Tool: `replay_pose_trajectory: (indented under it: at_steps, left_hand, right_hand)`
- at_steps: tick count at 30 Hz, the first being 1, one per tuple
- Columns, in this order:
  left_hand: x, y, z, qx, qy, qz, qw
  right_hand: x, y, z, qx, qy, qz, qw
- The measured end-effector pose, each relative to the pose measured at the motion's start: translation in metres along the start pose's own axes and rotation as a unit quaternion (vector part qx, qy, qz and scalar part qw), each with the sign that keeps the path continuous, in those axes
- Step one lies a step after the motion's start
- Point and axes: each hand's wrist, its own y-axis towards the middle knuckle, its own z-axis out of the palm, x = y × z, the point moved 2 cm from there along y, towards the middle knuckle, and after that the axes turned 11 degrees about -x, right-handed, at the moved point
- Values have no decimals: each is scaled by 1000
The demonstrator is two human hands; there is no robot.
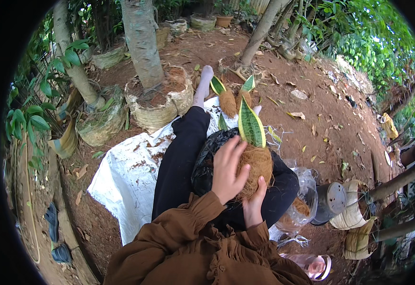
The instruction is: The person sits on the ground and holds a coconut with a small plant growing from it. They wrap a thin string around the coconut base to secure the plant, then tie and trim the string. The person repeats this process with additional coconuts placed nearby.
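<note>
A snake plant leaf (pixel 251 124) with yellow edges stands up from a ball wrapped in brown coconut fibre (pixel 259 166), held over my lap. My left hand (pixel 227 172) cups the ball's left side, thumb across its front and fingers along the upper edge. From below, my right hand (pixel 254 202) grips the same ball, its thumb on the near side and its other fingers mostly hidden. Black plastic (pixel 207 161) lies bunched between my legs, partly behind my left hand. Beyond it, two similar fibre balls (pixel 227 103) with snake plant leaves sit by my feet.
A white woven sheet (pixel 122 178) with soil crumbs lies under my legs. To the right are a clear plastic bag (pixel 303 202) holding fibre, a dark bucket (pixel 330 203) and a pink transparent item (pixel 307 265). Sack-wrapped trees (pixel 153 114) stand ahead left; sandals (pixel 53 222) lie far left.
</note>
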Motion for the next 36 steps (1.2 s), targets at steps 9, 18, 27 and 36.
replay_pose_trajectory:
  at_steps: [9,18,27,36]
  left_hand:
    - [1,-12,29,50,-45,-44,997]
    - [15,-8,31,0,-36,-183,982]
    - [38,4,26,132,-433,-431,781]
    - [61,-21,28,187,-570,-420,682]
  right_hand:
    - [0,-9,6,20,21,-13,999]
    - [3,-14,19,38,34,-50,997]
    - [16,-21,24,75,-25,-67,995]
    - [26,-20,26,109,-42,20,993]
